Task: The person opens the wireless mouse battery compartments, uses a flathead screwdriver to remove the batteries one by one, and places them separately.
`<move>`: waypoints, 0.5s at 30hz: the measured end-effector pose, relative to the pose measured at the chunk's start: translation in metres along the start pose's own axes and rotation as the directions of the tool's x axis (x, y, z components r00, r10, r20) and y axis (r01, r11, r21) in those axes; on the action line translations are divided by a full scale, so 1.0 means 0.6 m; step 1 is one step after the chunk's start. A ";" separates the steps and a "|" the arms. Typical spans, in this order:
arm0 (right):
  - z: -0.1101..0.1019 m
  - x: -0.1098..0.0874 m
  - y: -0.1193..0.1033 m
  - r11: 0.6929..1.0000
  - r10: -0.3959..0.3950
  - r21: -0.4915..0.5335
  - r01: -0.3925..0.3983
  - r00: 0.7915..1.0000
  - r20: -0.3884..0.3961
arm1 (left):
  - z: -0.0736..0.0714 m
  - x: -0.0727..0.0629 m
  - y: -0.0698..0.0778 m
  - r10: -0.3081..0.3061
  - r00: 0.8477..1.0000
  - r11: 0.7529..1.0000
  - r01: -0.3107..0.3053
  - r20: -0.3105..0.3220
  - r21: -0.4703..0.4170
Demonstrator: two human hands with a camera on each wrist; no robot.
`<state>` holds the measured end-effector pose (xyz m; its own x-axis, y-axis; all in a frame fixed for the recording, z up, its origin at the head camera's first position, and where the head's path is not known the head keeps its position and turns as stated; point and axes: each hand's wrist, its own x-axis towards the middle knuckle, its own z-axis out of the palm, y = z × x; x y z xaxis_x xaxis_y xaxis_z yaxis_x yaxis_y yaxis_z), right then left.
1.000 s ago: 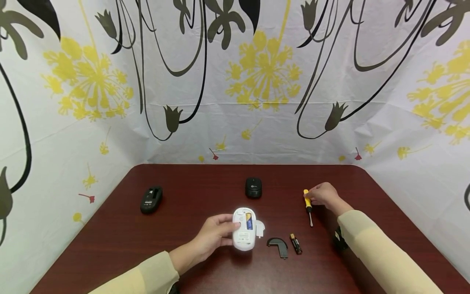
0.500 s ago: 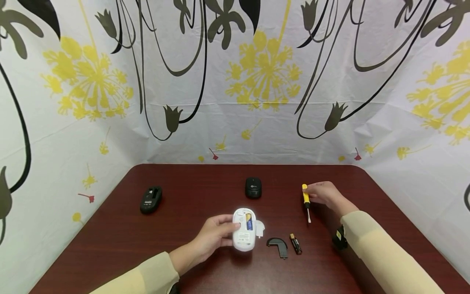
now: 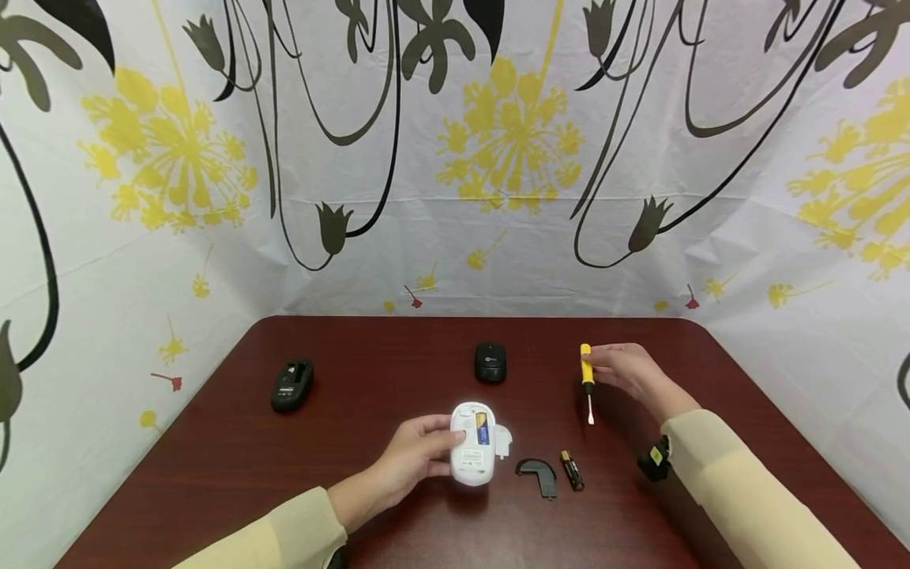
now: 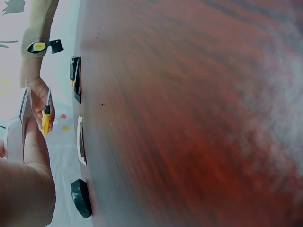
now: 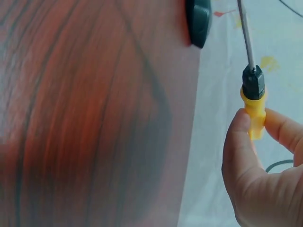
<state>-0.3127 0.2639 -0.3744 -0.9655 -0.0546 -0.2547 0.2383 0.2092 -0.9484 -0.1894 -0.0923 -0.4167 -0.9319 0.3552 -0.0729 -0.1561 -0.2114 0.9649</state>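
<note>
My left hand [image 3: 405,458] grips a white computer mouse [image 3: 472,468], its underside turned up toward the head camera. One blue-and-gold battery [image 3: 483,428] sits in its opened compartment. A white battery cover [image 3: 503,441] lies on the table just past the mouse's right side, partly hidden by it. At the right, my right hand [image 3: 633,371] pinches the yellow handle of a screwdriver [image 3: 586,370] between thumb and fingers. The screwdriver hangs upright, tip down, above the table. In the right wrist view the screwdriver's handle [image 5: 256,113] shows between thumb and finger, its metal shaft running upward.
On the dark red table [image 3: 384,356], a black mouse [image 3: 490,363] stands at the back middle. Another black mouse [image 3: 292,386] lies upturned at the left. A dark curved cover [image 3: 540,476] and a loose battery [image 3: 572,471] lie right of the white mouse. Patterned cloth [image 3: 441,261] hangs behind.
My right hand has lifted the screwdriver off the table and moved it slightly left and away, turning it more upright. The left hand and the white mouse have stayed in place.
</note>
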 end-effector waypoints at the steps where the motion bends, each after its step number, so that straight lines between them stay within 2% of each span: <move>1: 0.002 -0.003 -0.003 1.000 -0.010 0.001 0.010 1.000 0.006 | 0.000 0.000 0.001 -0.002 1.000 1.000 0.002 -0.001 -0.002; 7: 0.020 -0.020 -0.017 0.997 -0.055 0.052 0.053 0.998 0.024 | 0.000 0.000 0.000 -0.001 1.000 1.000 0.001 0.002 -0.008; 15: 0.054 -0.052 -0.048 0.984 -0.092 0.154 0.089 0.996 0.008 | 0.002 0.000 -0.002 -0.005 1.000 1.000 0.005 -0.002 -0.009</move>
<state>-0.2860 0.2281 -0.3454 -0.9825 -0.0810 -0.1680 0.1643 0.0510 -0.9851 -0.1887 -0.0912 -0.4174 -0.9320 0.3541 -0.0780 -0.1634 -0.2181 0.9621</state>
